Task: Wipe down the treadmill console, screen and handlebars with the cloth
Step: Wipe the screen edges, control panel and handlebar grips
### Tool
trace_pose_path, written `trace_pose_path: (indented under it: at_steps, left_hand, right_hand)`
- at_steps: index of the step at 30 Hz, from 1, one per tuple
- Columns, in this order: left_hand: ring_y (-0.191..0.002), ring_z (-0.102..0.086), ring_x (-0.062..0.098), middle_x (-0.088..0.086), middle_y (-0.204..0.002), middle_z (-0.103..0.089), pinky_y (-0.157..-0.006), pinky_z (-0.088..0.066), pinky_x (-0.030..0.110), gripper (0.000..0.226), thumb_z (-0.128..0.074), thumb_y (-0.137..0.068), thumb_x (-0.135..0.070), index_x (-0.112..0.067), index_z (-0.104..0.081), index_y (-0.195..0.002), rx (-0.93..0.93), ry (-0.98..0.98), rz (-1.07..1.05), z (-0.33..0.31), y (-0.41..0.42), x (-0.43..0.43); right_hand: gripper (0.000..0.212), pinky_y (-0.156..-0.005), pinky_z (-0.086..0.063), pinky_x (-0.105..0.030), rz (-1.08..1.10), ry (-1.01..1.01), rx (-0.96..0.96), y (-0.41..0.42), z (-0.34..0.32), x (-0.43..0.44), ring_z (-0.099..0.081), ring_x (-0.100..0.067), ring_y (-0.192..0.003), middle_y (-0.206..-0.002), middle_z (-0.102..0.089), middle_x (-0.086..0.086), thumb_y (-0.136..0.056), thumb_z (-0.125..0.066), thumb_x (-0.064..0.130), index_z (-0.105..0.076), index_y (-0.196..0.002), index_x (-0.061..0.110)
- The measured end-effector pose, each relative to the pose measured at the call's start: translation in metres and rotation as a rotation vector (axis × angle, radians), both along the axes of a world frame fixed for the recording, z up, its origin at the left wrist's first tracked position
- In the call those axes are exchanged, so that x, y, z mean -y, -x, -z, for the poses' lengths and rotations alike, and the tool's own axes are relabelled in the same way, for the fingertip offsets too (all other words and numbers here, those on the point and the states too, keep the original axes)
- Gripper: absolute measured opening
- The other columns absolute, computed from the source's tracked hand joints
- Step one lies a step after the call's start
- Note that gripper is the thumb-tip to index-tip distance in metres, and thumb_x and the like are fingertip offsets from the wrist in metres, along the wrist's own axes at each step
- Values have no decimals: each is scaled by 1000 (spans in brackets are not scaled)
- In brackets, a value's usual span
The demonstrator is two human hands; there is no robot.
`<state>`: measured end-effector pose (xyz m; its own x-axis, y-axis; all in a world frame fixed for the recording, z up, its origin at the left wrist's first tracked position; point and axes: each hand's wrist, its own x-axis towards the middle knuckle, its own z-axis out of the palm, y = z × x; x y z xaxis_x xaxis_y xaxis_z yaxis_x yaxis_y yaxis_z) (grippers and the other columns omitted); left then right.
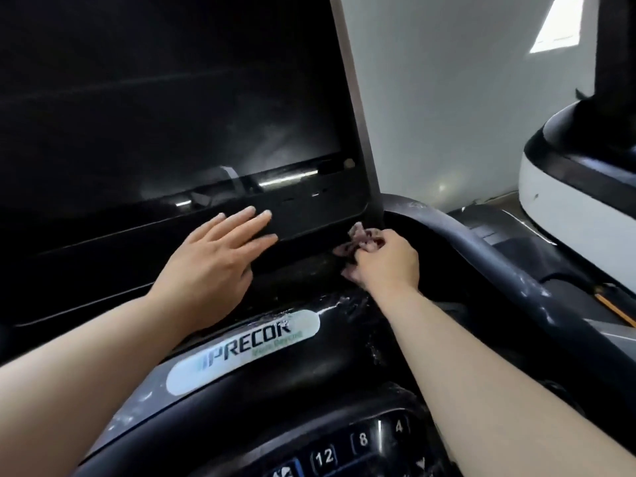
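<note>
By the screen (155, 98) corner, bunched cloth (358, 241)

The screen (155, 98) is showing glossy black with smears, the console (330, 359) plastic is looking scuffed, and the cloth (358, 239) is appearing soft, possibly microfibre.

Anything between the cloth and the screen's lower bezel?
Yes, partly. The right hand grips the crumpled pinkish cloth at the bottom-right corner of the big black screen. The left hand lies flat on the lower bezel, in the path of a leftward wipe.
</note>
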<state>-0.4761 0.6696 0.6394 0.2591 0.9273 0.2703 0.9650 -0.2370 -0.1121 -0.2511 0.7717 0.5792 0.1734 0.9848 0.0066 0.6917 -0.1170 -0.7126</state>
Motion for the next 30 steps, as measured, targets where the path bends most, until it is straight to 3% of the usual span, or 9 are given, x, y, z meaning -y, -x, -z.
trace_pose_path:
  at_steps: [4, 6, 9, 15, 18, 22, 24, 27, 30]
  left_hand:
    - [-146, -16, 15, -1, -157, -25, -119, -12, 40, 56, -35, -84, -23, -21, -49, -139, -84, 14, 11, 1, -13, -26]
    - [-146, -15, 14, -1, -157, -23, -120, -9, 39, 57, -35, -85, -24, -21, -46, -141, -109, 14, 33, 2, -18, -34]
    - [-145, -19, 13, -3, -155, -27, -120, -11, 38, 57, -36, -85, -27, -22, -48, -140, -71, -2, 18, 4, -19, -37]
    - [-144, -24, 14, -2, -153, -32, -120, -13, 40, 53, -37, -85, -23, -18, -52, -136, 0, -81, 42, 13, -22, -39]
    - [-143, -25, 15, 1, -153, -32, -120, -13, 41, 54, -37, -85, -23, -15, -52, -136, -43, -114, 37, 16, -21, -40]
    - [-141, -29, 16, 0, -151, -35, -120, -15, 39, 53, -38, -84, -23, -16, -56, -133, -41, -131, 45, 15, -23, -41]
    - [-137, -35, 16, -2, -149, -40, -118, -18, 37, 51, -41, -83, -27, -19, -60, -129, -64, -117, 73, 6, -18, -44]
    - [-133, -39, 16, -2, -147, -44, -113, -24, 37, 47, -42, -86, -32, -23, -61, -128, -156, -106, 167, -3, -5, -49]
    - [-134, -41, 21, 5, -148, -43, -115, -24, 38, 45, -43, -90, -31, -19, -60, -129, -212, -144, 214, 1, -2, -51]
  right_hand:
    - [21, -79, -46, -30, -407, -57, 146, 18, 5, 34, -50, -21, -101, -104, -56, 2, -82, -60, 24, -62, -103, 21]
    - [15, -72, -51, -26, -392, -25, -83, 4, -7, 22, -60, -15, -94, -97, -60, 3, -81, -63, 20, -59, -95, 22]
    - [18, -61, -49, -10, -65, -181, -470, -28, -32, -15, -63, -3, -74, -92, -63, -2, -82, -67, 16, -51, -89, 21]
    - [20, -78, -44, -27, -154, -226, -152, -15, -7, -14, -56, -17, -94, -108, -54, 2, -89, -56, 17, -56, -108, 21]
    - [33, -82, -38, -28, -357, -278, 146, -12, 18, 14, -45, -21, -101, -113, -49, 2, -80, -56, 7, -56, -109, 23]
    - [23, -79, -44, -32, -622, -149, 253, -15, -7, -1, -52, -23, -98, -102, -54, 2, -76, -57, 16, -60, -96, 28]
    - [12, -73, -47, -32, -436, -192, 27, -26, -23, -22, -57, -17, -84, -92, -58, 2, -74, -61, 19, -53, -81, 26]
    - [16, -58, -51, -24, -135, -172, -500, -22, -34, -38, -63, -10, -70, -96, -64, -5, -83, -62, 19, -49, -84, 28]
    - [16, -57, -57, -33, -141, -150, -422, -16, -19, -33, -66, -16, -66, -93, -65, -6, -87, -57, 18, -53, -89, 33]
